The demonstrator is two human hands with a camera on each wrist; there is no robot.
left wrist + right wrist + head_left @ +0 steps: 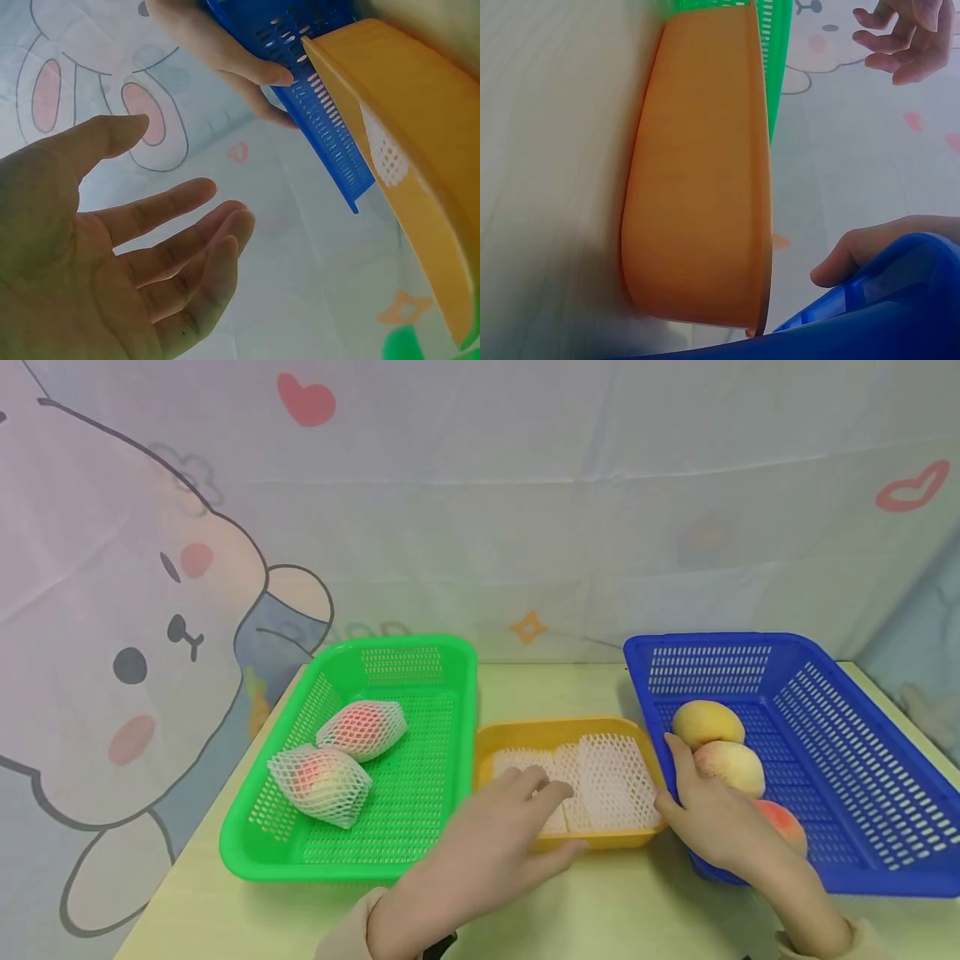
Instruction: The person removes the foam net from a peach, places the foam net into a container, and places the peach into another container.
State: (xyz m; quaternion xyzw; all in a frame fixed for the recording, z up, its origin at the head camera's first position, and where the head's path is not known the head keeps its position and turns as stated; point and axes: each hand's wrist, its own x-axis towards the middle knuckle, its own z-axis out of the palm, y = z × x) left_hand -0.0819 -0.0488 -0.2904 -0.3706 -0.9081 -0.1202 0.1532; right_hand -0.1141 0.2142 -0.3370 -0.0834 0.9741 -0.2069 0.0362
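Observation:
My left hand [498,827] hovers over the near left of a yellow tray [487,735]; its fingers are loosely bent and hold nothing, as the left wrist view [150,247] confirms. White foam net sleeves [615,781] lie in that tray. My right hand [723,822] is at the left rim of a blue basket [750,641], thumb and index finger apart; its other fingers are hidden. Just right of it in the basket are a yellow peach [708,722], a pale peach [735,768] and a reddish peach [783,825], partly covered by the hand.
A green basket [420,652] stands to the left, holding two peaches in foam nets, one farther back [363,729] and one nearer [322,783]. The light wooden table [551,689] meets a printed cloth backdrop [525,527] behind the containers.

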